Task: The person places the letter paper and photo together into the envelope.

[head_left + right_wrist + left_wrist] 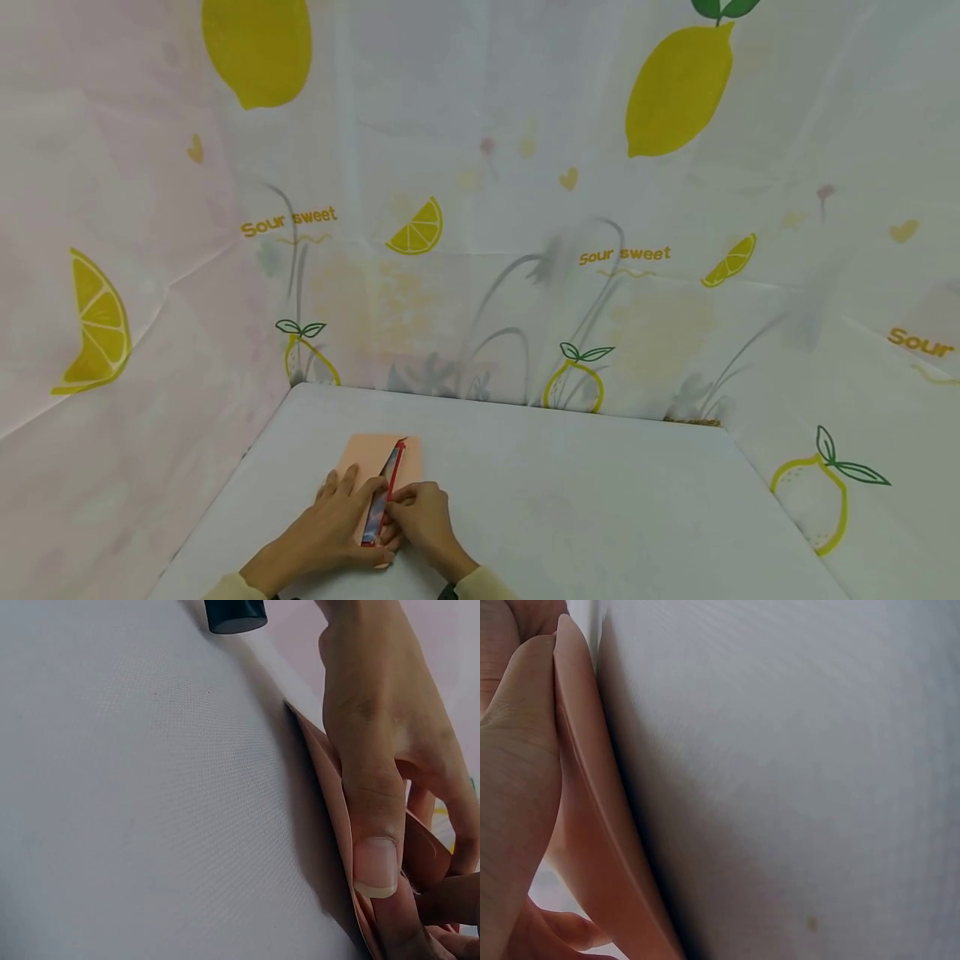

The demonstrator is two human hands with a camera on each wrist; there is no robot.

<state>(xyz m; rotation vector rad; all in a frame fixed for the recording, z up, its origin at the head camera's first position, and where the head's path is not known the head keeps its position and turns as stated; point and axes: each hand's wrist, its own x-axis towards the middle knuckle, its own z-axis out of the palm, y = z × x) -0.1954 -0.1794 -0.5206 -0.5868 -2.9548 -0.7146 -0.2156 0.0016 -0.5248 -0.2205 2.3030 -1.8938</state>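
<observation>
A flat peach envelope-like piece [367, 450] lies on the white table. Along its right part runs a narrow blue-patterned strip [377, 518] with red edges; whether it lies on or inside the peach piece I cannot tell. My left hand [330, 521] holds the piece, thumb at the near edge and fingers spread over the top. In the left wrist view, the left thumb [521, 735] presses the bent peach side [592, 787]. My right hand [423, 521] pinches the strip's right side. The right wrist view shows the left thumb [375, 817] against a raised peach edge; the right fingertips are partly hidden.
The white tabletop [600, 500] stretches away to the right and behind the hands. Lemon-printed cloth [480, 300] hangs at the back and sides. A dark cylindrical device [236, 615] shows at the top of the right wrist view.
</observation>
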